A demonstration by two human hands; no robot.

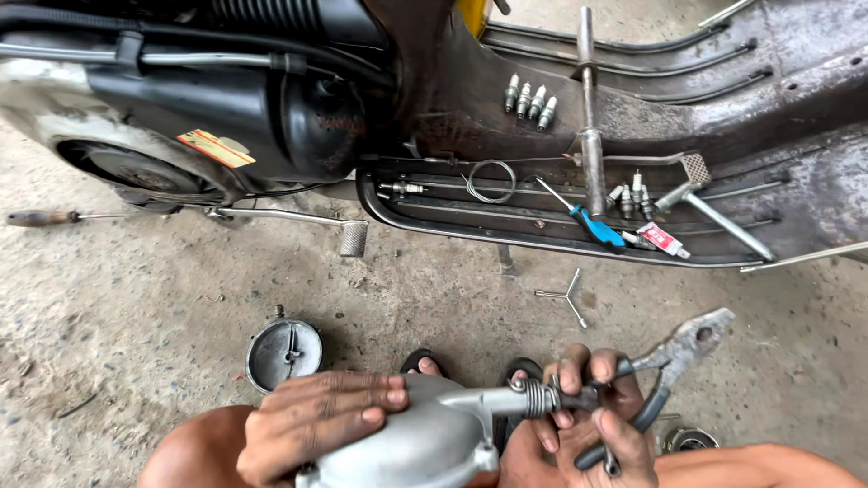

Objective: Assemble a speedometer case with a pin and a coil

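My left hand point(316, 420) lies flat on a grey metal engine cover point(416, 443) held low in the frame over my knees. A shaft with a coil spring point(535, 396) sticks out of the cover to the right. My right hand point(592, 416) grips the shaft end and holds a pair of worn pliers point(674, 361) whose jaws point up and right. My toes in sandals show just behind the cover.
A scooter body stands across the top, with its floorboard point(506, 237) holding a blue-handled screwdriver point(588, 221), spark plugs point(531, 98), a wire loop point(491, 181), a small tube and a hammer point(714, 217). On the concrete lie a round metal cap point(283, 352), a three-way wrench point(565, 296) and a screwdriver point(54, 217).
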